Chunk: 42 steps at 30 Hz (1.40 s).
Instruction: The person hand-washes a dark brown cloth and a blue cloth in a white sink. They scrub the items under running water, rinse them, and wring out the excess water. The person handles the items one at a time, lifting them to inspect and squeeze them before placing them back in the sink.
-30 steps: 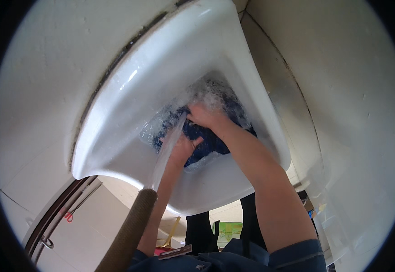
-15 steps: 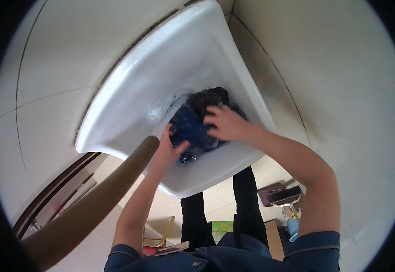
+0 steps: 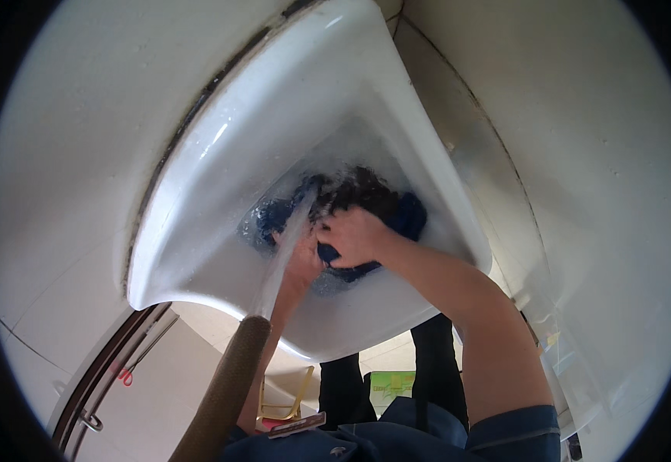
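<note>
Cloth: dark blue cloth (image 3: 410,219) bunched in the bottom of the sink (image 3: 197,177), partly under water. Near-black patch on its far side; cannot tell if that's a second piece.
Feel: soft, limp, no stiffness. Soaked through, so probably heavy for its bulk and slick; not likely fragile.
Hold point: a thick fold gathered in the fist looks safer than a thin edge, which could slip or stretch under the water weight. Loose fold at the right looks easy to reach.
Right hand (image 3: 353,236): fingers curled over a blue fold, thumb below, gripping it.
Left hand (image 3: 302,252): just beside the right, at the cloth's near left; stream crosses it, so cannot tell if it grips.
Water: clear stream (image 3: 281,262) running onto the cloth, bubbles around it.
Hose: brown hose (image 3: 228,385) at lower left, mouth toward the sink.
</note>
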### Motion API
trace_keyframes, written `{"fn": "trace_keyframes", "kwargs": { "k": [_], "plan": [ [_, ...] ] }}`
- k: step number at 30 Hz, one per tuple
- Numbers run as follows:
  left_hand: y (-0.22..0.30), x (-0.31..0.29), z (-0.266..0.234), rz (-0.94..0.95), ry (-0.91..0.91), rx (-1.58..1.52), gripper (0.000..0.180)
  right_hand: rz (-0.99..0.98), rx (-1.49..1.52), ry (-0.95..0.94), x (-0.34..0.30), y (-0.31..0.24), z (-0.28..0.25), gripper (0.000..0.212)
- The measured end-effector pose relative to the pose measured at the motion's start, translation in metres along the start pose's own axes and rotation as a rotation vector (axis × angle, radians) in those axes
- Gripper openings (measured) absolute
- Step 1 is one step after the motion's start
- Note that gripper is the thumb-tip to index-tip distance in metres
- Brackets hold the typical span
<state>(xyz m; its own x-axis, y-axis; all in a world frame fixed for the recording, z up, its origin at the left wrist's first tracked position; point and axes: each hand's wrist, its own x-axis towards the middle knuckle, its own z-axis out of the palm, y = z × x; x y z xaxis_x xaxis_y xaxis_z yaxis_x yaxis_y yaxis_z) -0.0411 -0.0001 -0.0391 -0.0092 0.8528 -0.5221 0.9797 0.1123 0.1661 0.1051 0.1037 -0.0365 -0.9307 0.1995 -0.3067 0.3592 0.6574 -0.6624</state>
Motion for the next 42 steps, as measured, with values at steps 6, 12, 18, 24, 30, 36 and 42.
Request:
{"fn": "trace_keyframes", "kwargs": {
  "k": [6, 12, 18, 24, 30, 36, 42],
  "plan": [
    [-0.017, 0.016, -0.029, -0.138, 0.063, -0.043, 0.088, 0.102, 0.275, -0.041, 0.035, 0.021, -0.045, 0.065],
    [-0.028, 0.027, -0.024, -0.136, 0.121, -0.181, 0.08, 0.412, 0.413, 0.248, 0.029, 0.013, -0.033, 0.051],
    [-0.004, -0.063, -0.061, -0.273, 0.099, -0.424, 0.064, 0.488, 0.551, 0.177, -0.057, -0.037, -0.065, 0.034],
    [0.014, -0.135, -0.102, -0.396, 0.148, -1.023, 0.038, 0.392, 0.853, 0.419, -0.107, -0.09, -0.076, 0.027],
    [0.031, -0.185, -0.158, -0.482, 0.488, -1.257, 0.028, 0.378, 0.969, 0.872, -0.153, -0.095, -0.108, 0.021],
    [0.035, -0.166, -0.122, -0.061, 0.417, -0.585, 0.046, 0.274, 0.98, 0.94, -0.149, -0.112, -0.155, 0.024],
    [0.033, -0.129, -0.076, 0.175, 0.16, -0.275, 0.054, 0.253, 1.034, 0.454, -0.137, -0.089, -0.159, 0.034]
  ]
}}
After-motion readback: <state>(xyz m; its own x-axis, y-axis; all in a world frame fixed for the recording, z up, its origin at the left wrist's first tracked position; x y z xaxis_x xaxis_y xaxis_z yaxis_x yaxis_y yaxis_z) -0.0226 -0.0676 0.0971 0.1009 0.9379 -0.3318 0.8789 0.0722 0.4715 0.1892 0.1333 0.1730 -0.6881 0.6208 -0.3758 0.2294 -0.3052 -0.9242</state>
